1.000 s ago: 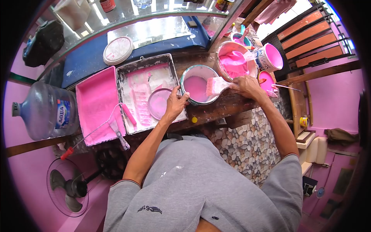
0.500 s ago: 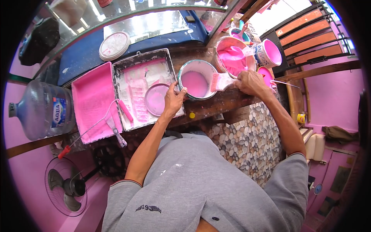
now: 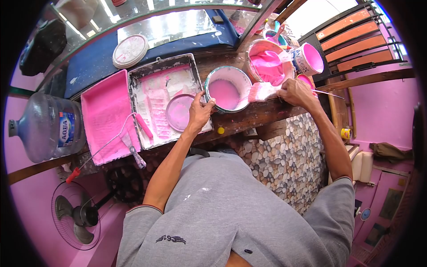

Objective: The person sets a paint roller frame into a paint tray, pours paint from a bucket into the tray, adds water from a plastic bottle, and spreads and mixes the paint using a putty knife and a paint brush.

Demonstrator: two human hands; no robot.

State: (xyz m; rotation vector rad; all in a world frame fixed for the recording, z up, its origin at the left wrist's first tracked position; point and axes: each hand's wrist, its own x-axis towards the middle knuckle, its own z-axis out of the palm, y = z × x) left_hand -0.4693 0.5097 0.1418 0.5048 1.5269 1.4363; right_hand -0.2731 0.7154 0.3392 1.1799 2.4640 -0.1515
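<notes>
My right hand [image 3: 297, 92] is closed on the handle of a wide paintbrush [image 3: 265, 92], its bristles stained pink and white. The bristle tips are at the right rim of a paint bucket [image 3: 243, 78]; whether they touch it I cannot tell. Pink paint [image 3: 224, 94] covers the bottom of that bucket. My left hand [image 3: 200, 113] grips the bucket's left rim, the thumb on the near side. Just left of this hand, a round lid [image 3: 180, 113] smeared with pink lies in a white-streaked paint tray [image 3: 153, 80].
A pink-coated tray [image 3: 106, 95] holds a paint roller [image 3: 143, 126] and a scraper [image 3: 131, 149]. A large water bottle [image 3: 49, 127] stands left. Behind the brush are a bucket with pink cloth [image 3: 268, 66] and another paint bucket [image 3: 308, 60]. A yellow cap [image 3: 221, 130] sits near the table edge.
My right hand has moved the paintbrush slightly right, drawing its bristles from over the bucket's inside wall to outside the rim. My left hand keeps its hold on the bucket.
</notes>
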